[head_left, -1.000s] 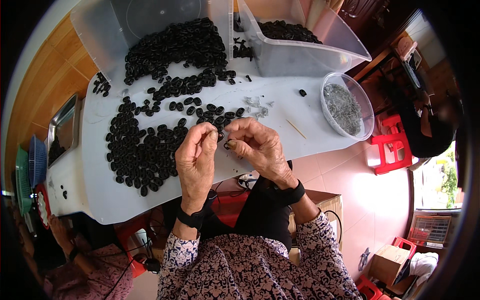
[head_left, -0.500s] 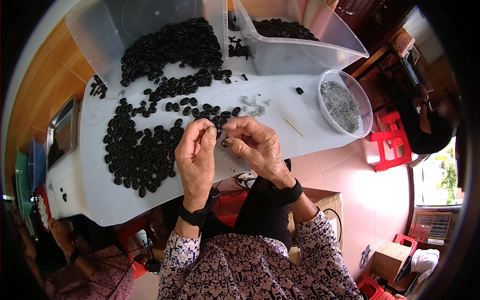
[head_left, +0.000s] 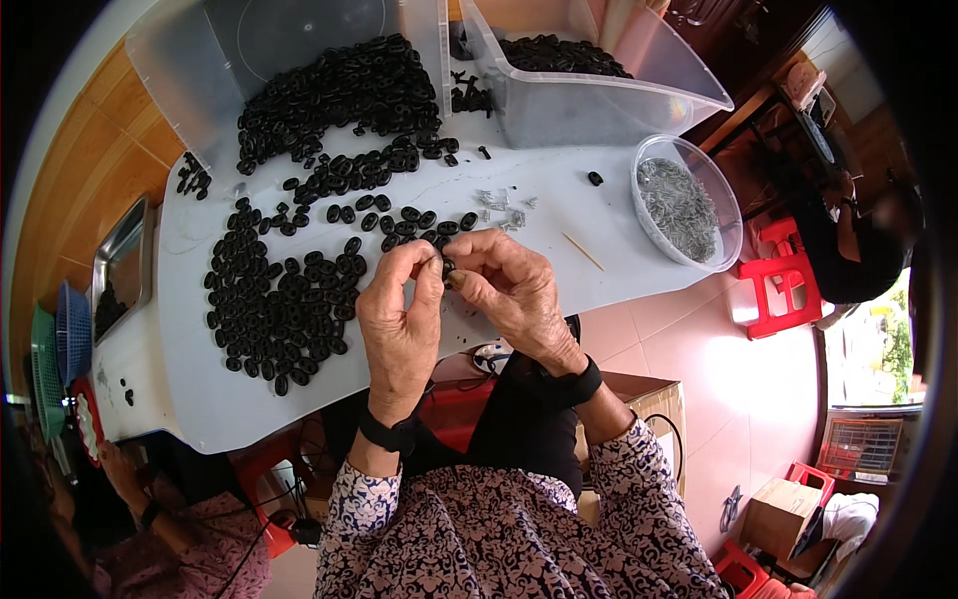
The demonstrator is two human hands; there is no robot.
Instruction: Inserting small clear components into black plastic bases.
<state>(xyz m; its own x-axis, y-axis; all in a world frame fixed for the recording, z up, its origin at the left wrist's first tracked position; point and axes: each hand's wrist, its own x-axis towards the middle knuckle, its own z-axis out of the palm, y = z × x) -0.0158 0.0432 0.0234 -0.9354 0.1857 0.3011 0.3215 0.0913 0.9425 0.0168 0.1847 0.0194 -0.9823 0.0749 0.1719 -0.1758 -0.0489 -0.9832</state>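
- My landmark is the round clear tub (head_left: 726, 240) of small clear pieces, standing near the edge of the white table (head_left: 559, 165).
- Just left of the tub lies one black oval (head_left: 596, 179) by itself; a thin wooden stick (head_left: 584, 252) lies near it too, slanting.
- Farther left of the tub is a little cluster of clear pieces (head_left: 502, 212).
- Beyond the tub stands a large clear bin (head_left: 589, 115) with black pieces inside.
- Well left of the tub, loose black ovals (head_left: 279, 299) spread over the table, with a big black heap (head_left: 334, 95) behind them.
- My own hands come between my eyes and the nearest ovals, hiding some.
- Left of the tub and nearer to me, a small black part (head_left: 447, 268) sits between my two hands.
- My left hand (head_left: 404, 309) pinches it at thumb and forefinger.
- My right hand (head_left: 517, 295) grips it likewise from its right; fingertips cover it, so I cannot tell if it is one piece or two.
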